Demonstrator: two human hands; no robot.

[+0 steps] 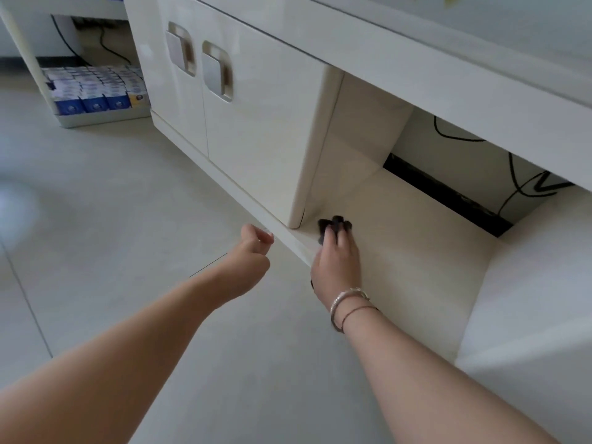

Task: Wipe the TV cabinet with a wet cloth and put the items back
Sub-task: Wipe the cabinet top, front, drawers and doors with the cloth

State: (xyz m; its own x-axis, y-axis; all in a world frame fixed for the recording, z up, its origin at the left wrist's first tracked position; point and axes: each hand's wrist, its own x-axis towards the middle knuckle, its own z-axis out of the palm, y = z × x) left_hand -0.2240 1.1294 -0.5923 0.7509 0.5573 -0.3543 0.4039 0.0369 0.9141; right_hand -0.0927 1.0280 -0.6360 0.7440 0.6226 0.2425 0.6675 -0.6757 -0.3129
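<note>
The cream TV cabinet (272, 123) fills the upper right, with two doors and an open low shelf (416, 238) beside them. My right hand (338, 264) presses a dark cloth (333, 226) onto the shelf's front left corner, next to the door unit's side panel. Only the cloth's far edge shows past my fingers. My left hand (253, 248) hovers over the floor just left of the shelf edge, fingers curled and holding nothing.
Black cables (519, 184) and a dark slot (448, 193) run along the back of the open shelf. A low side shelf at the far left holds several blue and white boxes (93, 88). Pale floor tiles (128, 203) spread out in front.
</note>
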